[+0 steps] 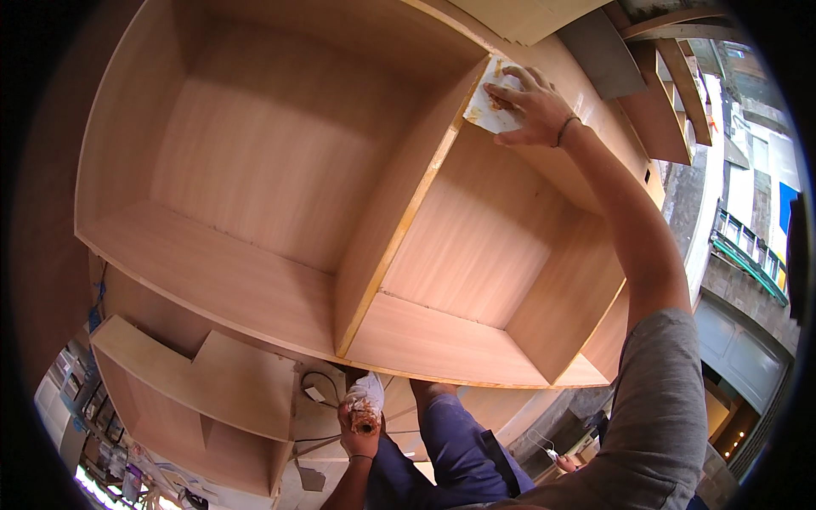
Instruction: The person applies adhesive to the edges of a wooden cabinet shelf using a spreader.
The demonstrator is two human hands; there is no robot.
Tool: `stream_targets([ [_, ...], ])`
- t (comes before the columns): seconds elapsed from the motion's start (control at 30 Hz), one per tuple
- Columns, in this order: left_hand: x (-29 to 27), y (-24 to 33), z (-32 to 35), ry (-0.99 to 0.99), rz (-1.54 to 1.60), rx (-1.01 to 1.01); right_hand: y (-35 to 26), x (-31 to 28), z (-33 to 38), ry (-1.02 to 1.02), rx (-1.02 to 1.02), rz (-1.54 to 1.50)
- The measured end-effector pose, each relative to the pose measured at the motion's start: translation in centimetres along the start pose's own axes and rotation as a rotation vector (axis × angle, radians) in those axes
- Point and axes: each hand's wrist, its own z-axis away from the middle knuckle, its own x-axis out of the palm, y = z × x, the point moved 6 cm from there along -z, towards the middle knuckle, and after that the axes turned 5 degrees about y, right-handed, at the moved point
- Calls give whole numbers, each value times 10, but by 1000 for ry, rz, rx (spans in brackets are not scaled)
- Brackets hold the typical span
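Note:
My right hand point(535, 106) reaches up to the far edge of a wood-toned cabinet point(246, 136), where its divider meets the frame. Its fingers are bent over a white flat piece point(481, 106) with brown smears, which lies against the divider's top end. Low in the middle, my left hand point(359, 442) grips a white-wrapped container point(365, 398), its mouth crusted with brown, sticky-looking stuff and tilted toward me. A yellowish coating runs along the divider's front edge point(408, 229). The underside of the white piece is hidden.
A smaller wooden carcass point(195, 357) with a notched panel stands at the lower left. Near my legs, a dark cable point(319, 387) lies on the floor. Panels point(654, 102) are stacked at the far right, with a railing point(752, 246) beyond them. My knees are close under the cabinet's near edge.

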Motion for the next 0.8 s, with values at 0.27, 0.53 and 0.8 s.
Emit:
stream_targets([
  [0.27,-2,0,3,32,36,22,-16,-6,-5,-155,73,38],
  [0.53,8,-19,2,-2,182,-54,-7,-7,-4,-112,73,68],
  [0.8,-7,-16,-1,46,-1,-37,-18,6,42,-81,29,-227],
])
